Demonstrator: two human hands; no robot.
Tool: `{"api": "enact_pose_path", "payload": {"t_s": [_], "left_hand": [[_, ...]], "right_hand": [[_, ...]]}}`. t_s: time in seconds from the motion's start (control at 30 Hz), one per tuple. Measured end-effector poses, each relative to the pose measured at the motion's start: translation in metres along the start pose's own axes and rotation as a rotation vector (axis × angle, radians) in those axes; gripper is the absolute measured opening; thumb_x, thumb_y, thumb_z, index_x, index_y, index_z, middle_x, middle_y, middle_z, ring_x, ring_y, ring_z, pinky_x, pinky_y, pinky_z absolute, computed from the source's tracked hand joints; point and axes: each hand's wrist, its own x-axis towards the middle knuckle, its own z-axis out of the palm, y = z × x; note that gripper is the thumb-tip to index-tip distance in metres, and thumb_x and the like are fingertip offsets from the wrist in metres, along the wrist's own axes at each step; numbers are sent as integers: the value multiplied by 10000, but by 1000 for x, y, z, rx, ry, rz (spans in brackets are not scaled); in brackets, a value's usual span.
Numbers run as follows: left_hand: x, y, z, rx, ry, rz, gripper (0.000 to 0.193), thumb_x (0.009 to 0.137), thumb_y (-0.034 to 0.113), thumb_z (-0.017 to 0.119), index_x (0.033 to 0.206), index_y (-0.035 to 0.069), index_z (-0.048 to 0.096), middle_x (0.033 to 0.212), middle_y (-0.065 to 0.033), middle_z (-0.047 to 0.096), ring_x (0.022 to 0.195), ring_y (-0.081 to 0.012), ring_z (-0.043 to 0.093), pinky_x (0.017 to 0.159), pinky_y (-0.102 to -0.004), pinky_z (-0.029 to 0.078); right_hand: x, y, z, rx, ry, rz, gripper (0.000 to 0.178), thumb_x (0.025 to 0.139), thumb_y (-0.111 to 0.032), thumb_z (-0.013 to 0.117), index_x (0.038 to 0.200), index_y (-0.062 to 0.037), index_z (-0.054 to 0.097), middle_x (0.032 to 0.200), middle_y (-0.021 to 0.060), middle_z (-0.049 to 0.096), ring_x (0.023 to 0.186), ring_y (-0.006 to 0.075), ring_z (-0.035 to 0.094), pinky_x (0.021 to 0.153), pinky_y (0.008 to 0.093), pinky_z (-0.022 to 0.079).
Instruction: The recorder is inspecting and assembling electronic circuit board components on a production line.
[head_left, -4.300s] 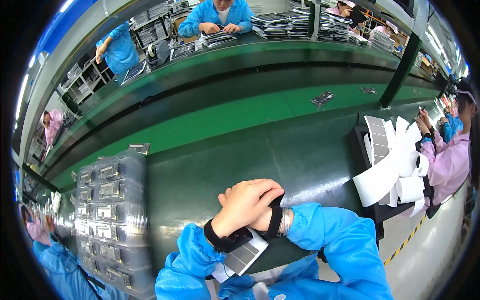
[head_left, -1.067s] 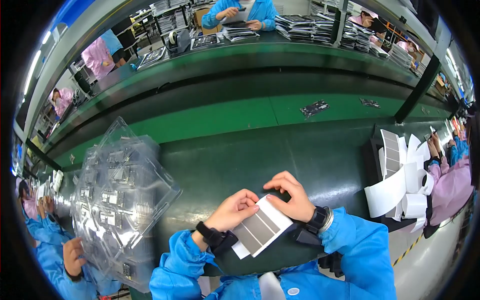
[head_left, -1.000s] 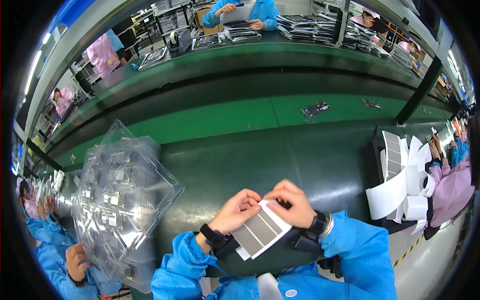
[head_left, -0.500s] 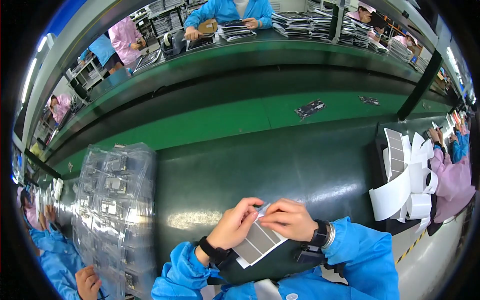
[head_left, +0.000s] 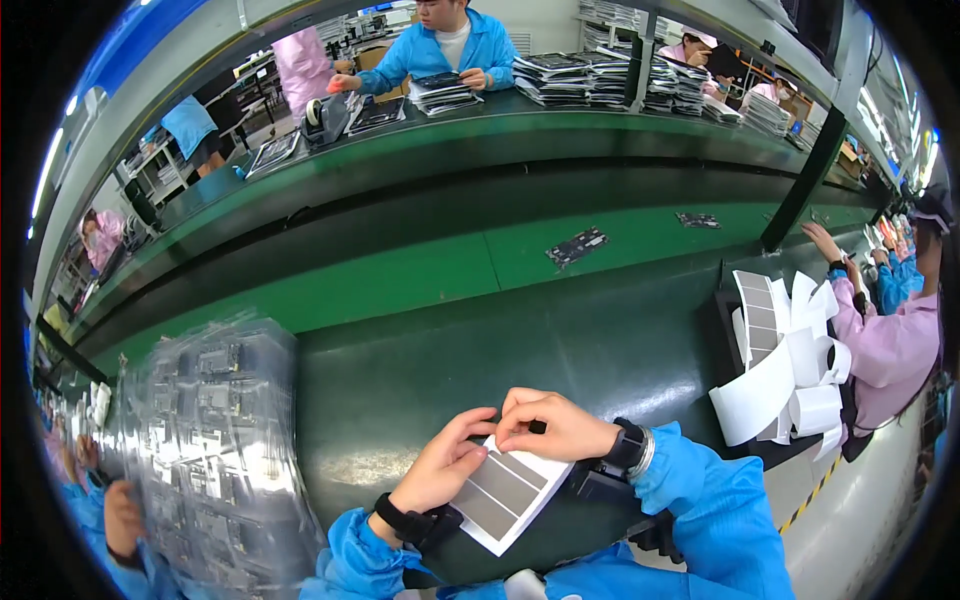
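A white sheet of grey rectangular stickers (head_left: 505,490) lies tilted in front of me, close to my body. My left hand (head_left: 440,470) is closed on its upper left edge, with the thumb over the top. At the sheet's upper end my right hand (head_left: 550,430) is pinched, thumb and forefinger together. Whatever sits between those right fingertips is hidden. A small white bit shows beside them, and I cannot tell whether it is part of the sheet.
Clear plastic trays (head_left: 220,440) holding small parts are stacked on the left, a co-worker's hand (head_left: 123,515) beside them. To the right, a black box (head_left: 712,335) holds sticker sheets and curled white backing strips (head_left: 770,395). Dark circuit boards (head_left: 577,247) lie on the green strip beyond.
My right hand has shifted left along the sheet's upper end, baring more of the sheet. The view has swung slightly right. At the far right, a co-worker's arm now reaches forward.
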Motion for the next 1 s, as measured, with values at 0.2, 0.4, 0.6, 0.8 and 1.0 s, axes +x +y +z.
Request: {"api": "enact_pose_path", "payload": {"t_s": [0.2, 0.4, 0.6, 0.8, 1.0], "left_hand": [[1, 10, 6, -97, 34, 32, 562, 898, -50, 474, 1415, 62, 283, 1299, -110, 470, 1021, -124, 543, 890, -263, 444], [3, 2, -4, 76, 203, 89, 536, 837, -81, 439, 1351, 57, 372, 1184, -105, 553, 924, -118, 567, 822, -246, 459], [8, -1, -16, -109, 540, 140, 439, 754, -69, 324, 1145, 14, 505, 924, -86, 637, 808, -129, 577, 752, -242, 456], [7, 5, -19, -142, 538, 73, 357, 762, 19, 372, 1076, 6, 541, 674, -100, 619, 616, -141, 564, 559, -246, 433], [7, 6, -17, -98, 551, 57, 251, 927, 170, 394, 1036, 40, 578, 590, -88, 596, 514, -129, 536, 508, -234, 399]], "right_hand": [[2, 3, -7, 44, -14, 45, 65, 830, -94, 678, 875, -49, 669, 838, 16, 523, 747, 105, 503, 677, 245, 421], [7, -19, -41, 265, -66, -70, 39, 852, -53, 648, 867, -22, 629, 853, 6, 535, 784, 80, 508, 737, 229, 427], [56, 17, -103, 254, 460, -51, 72, 886, -63, 612, 950, -36, 594, 911, -4, 605, 797, 63, 537, 714, 218, 447], [74, 105, -151, -45, 662, 5, 460, 855, -112, 649, 1285, -123, 485, 982, 40, 610, 872, 135, 568, 794, 283, 443], [79, 102, -146, -777, 674, 224, 1076, 692, -337, 778, 1495, -193, 76, 1162, 124, 575, 1107, 280, 525, 932, 466, 318]]}}
